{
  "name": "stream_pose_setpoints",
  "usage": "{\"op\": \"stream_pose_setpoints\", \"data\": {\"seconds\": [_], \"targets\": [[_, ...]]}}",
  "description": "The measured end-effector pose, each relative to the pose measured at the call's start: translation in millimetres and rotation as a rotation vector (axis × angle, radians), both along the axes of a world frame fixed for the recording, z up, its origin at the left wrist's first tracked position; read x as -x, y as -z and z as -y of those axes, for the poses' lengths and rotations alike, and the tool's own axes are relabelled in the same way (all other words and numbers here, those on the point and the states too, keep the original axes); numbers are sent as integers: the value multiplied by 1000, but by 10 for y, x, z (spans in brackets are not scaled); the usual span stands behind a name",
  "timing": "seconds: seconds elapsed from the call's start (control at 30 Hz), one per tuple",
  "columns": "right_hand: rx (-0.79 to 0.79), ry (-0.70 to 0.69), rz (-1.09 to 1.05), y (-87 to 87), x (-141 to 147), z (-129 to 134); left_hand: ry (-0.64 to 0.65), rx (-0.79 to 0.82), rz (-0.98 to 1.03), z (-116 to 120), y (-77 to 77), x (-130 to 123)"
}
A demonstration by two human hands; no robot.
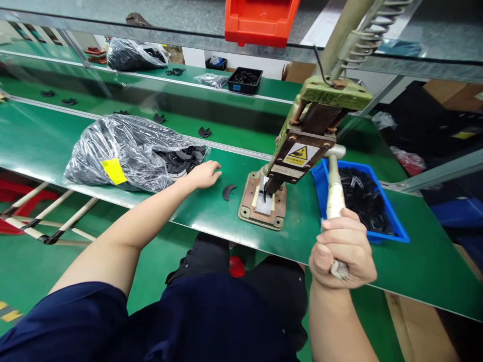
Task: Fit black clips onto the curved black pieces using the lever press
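My right hand (343, 251) is wrapped round the tape-covered lever handle (335, 193) of a green hand press (302, 136). Under the press ram, a small dark part (265, 196) rests on the pale plate of the base. My left hand (206, 175) is over the worktop at the mouth of a clear plastic bag (113, 151) full of black curved plastic parts (181, 160); its fingers are apart and nothing shows in them. One loose black curved part (228, 192) lies between that hand and the press base (245, 211).
A blue bin (402, 236) of small dark parts stands right of the press. Behind the worktop, a green conveyor belt (241, 120) carries several black curved parts. An orange bin (260, 30) sits on the overhead shelf. Farther back are a black tray (245, 88) and another bag (132, 55).
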State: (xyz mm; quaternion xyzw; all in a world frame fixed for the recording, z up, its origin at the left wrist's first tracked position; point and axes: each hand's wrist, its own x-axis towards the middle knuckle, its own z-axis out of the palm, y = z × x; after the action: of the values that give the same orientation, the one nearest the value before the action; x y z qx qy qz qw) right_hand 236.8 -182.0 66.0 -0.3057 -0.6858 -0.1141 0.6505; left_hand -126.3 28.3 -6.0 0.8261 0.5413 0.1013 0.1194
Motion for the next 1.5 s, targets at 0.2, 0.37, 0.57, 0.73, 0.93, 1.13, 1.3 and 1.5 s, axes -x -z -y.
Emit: {"op": "stream_pose_setpoints", "data": {"seconds": [0.2,0.37,0.57,0.73,0.93,1.13,1.3,1.5], "targets": [[-18,-3,-8,-2,25,6,106,166,98,295,181,-176],[-4,1,6,-18,31,18,150,159,68,295,242,-375],[20,-13,16,-52,48,45,27,392,382,372,219,-483],[33,7,-6,-64,80,64,-132,557,792,513,128,-668],[40,20,-14,-64,99,73,-57,605,968,488,42,-999],[54,27,-9,-57,77,78,59,485,854,439,5,-1166],[40,28,-12,-42,79,68,112,475,628,371,-140,-1045],[36,24,-22,-38,78,58,204,402,545,397,-56,-1092]]}}
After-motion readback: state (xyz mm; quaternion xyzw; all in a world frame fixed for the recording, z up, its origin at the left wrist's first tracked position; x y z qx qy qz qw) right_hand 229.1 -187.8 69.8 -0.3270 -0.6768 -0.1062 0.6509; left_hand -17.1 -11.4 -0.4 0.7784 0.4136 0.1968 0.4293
